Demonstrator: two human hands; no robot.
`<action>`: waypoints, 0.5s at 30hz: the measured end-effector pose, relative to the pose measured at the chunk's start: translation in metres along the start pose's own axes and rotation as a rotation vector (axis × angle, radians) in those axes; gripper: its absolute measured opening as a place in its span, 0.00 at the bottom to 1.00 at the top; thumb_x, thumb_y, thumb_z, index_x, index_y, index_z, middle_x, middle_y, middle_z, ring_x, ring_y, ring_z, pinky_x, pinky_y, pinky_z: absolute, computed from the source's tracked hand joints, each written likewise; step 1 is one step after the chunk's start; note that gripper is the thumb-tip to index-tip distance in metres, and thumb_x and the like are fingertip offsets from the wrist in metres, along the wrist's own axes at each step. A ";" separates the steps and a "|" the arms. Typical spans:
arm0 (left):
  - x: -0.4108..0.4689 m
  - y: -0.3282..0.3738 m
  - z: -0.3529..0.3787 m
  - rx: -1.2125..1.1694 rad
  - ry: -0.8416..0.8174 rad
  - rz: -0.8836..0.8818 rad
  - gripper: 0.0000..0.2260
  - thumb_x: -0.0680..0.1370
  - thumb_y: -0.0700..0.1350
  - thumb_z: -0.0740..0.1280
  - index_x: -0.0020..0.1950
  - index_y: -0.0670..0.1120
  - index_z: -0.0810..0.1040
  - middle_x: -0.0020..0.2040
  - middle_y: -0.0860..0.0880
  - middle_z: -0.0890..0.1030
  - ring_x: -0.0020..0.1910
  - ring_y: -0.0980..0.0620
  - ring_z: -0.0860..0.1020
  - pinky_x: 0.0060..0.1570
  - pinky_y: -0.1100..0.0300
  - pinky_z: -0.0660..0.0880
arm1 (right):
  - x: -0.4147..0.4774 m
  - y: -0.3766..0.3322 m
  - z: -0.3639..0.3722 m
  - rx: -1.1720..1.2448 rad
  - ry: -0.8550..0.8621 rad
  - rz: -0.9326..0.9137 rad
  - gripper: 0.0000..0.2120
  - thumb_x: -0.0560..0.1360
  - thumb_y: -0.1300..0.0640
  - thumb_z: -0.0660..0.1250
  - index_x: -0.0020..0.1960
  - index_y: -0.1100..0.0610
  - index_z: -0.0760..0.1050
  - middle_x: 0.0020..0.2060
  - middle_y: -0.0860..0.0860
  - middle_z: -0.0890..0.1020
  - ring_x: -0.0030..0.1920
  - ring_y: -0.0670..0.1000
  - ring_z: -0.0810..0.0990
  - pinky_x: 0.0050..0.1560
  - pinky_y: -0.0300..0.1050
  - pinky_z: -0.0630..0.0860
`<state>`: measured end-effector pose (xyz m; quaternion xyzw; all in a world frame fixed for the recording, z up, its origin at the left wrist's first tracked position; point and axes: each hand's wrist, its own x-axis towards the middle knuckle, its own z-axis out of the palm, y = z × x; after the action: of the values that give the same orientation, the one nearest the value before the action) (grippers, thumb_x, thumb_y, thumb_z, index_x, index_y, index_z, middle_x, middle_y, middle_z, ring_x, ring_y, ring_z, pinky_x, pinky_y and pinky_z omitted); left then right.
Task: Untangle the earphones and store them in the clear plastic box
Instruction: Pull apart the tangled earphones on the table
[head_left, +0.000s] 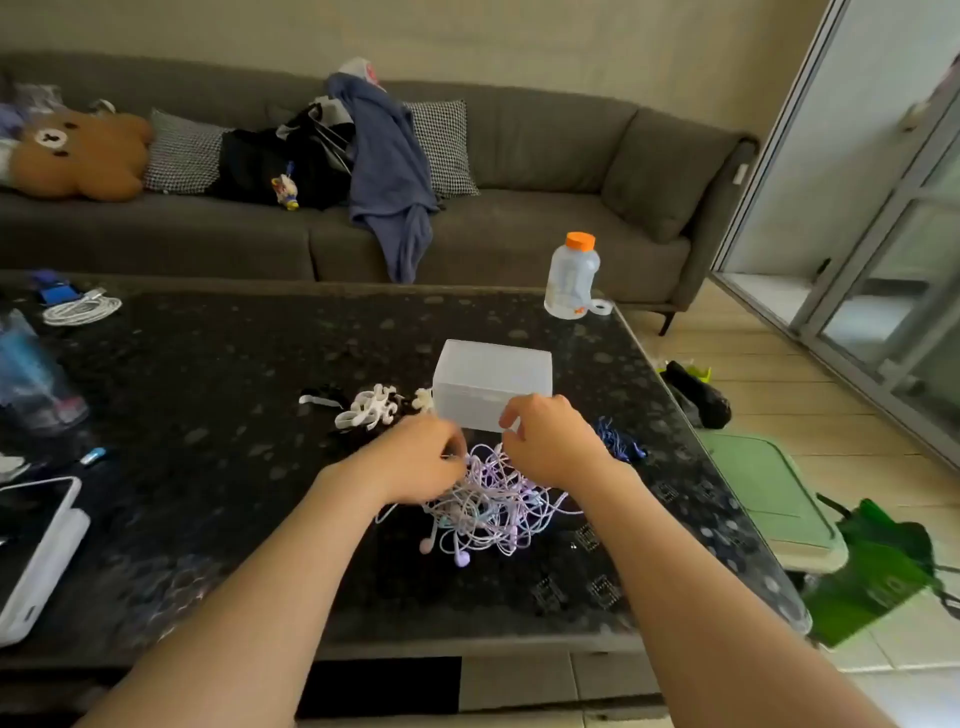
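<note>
A tangled heap of pastel pink, purple and blue earphones (493, 512) lies on the dark table (234, 364), just in front of the clear plastic box (491, 382), which stands closed. My left hand (421, 457) grips cords at the heap's upper left edge with curled fingers. My right hand (553, 439) hovers over the heap's upper right, with thumb and fingers curled as if pinching a cord; the cord itself is hidden there. White earphones or clips (369, 408) and a dark blue cord bundle (621, 441) lie on either side of the box.
An orange-capped bottle (571, 278) stands at the table's far right corner. A coiled white cable (80, 309), a blue tumbler (31, 374) and a white device (36, 551) sit at the left. A grey sofa is behind; bags lie on the floor at the right.
</note>
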<state>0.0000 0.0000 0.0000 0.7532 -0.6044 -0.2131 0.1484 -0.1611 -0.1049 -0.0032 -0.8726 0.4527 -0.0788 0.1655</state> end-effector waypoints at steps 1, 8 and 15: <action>-0.001 0.000 0.003 0.039 -0.066 -0.011 0.11 0.83 0.49 0.65 0.63 0.50 0.81 0.59 0.53 0.80 0.57 0.52 0.79 0.59 0.53 0.79 | 0.000 0.004 0.000 0.029 -0.032 0.017 0.16 0.80 0.56 0.66 0.67 0.52 0.78 0.61 0.57 0.82 0.54 0.59 0.83 0.58 0.57 0.83; 0.008 0.003 0.001 0.106 -0.207 -0.041 0.14 0.82 0.51 0.65 0.63 0.46 0.82 0.57 0.49 0.82 0.55 0.48 0.81 0.56 0.50 0.79 | 0.007 0.014 0.004 0.054 -0.075 0.081 0.23 0.81 0.60 0.64 0.75 0.51 0.71 0.67 0.56 0.78 0.60 0.58 0.81 0.60 0.52 0.81; 0.032 -0.008 0.000 0.085 -0.224 -0.048 0.30 0.79 0.57 0.68 0.79 0.50 0.67 0.74 0.48 0.73 0.68 0.47 0.75 0.66 0.47 0.77 | 0.033 0.007 0.017 0.105 -0.061 0.039 0.22 0.82 0.61 0.61 0.75 0.53 0.70 0.68 0.57 0.77 0.62 0.59 0.80 0.64 0.55 0.80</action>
<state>0.0129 -0.0296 -0.0086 0.7446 -0.6073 -0.2738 0.0427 -0.1423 -0.1318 -0.0214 -0.8557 0.4596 -0.0725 0.2264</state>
